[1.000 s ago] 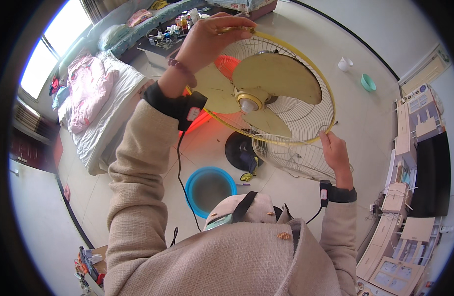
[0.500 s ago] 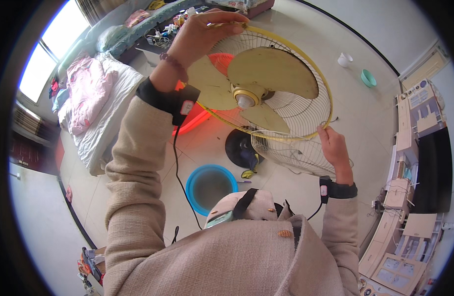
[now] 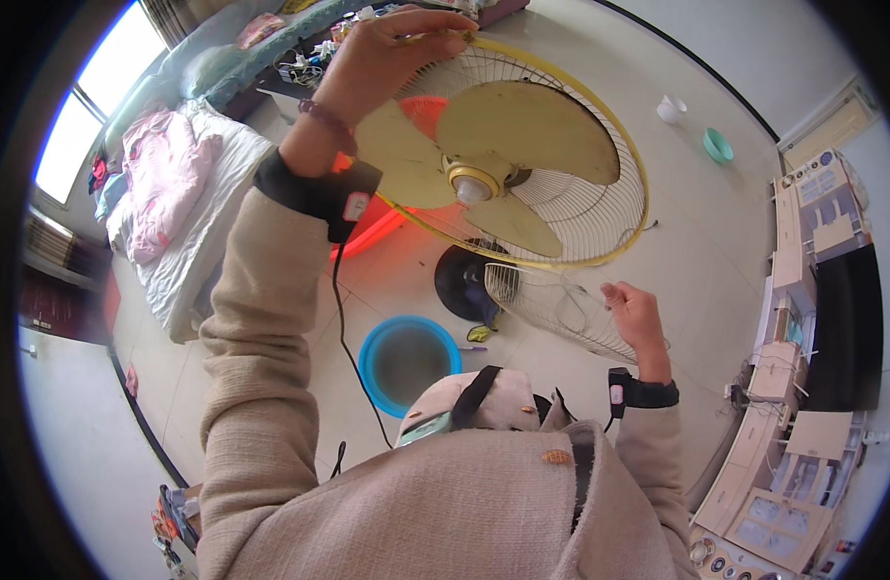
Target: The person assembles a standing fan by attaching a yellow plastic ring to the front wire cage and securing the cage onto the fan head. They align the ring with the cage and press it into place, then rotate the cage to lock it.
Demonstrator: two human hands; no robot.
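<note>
My left hand (image 3: 397, 48) grips the yellow rim of a round fan guard (image 3: 642, 217) at its upper left. Inside the guard are dull yellow fan blades (image 3: 527, 121) around a hub with a pale centre. My right hand (image 3: 638, 317) is apart from the rim, at its lower right, with fingers curled; whether something small is in them is hidden. Just left of that hand lies a second wire guard (image 3: 551, 314), tilted below the fan. The fan's round black base (image 3: 455, 282) shows on the floor under the guard.
A blue basin (image 3: 370, 382) of cloudy water stands near me. A red basin (image 3: 373, 234) is partly hidden behind my left arm and the fan. A bed (image 3: 208, 145) is at left, a cabinet (image 3: 774, 372) at right. A green bowl (image 3: 718, 145) and white pot (image 3: 670, 109) stand farther off.
My right hand has let go of the yellow rim and moved down, away from it. My left hand still holds the rim; the fan has shifted slightly up and left in view.
</note>
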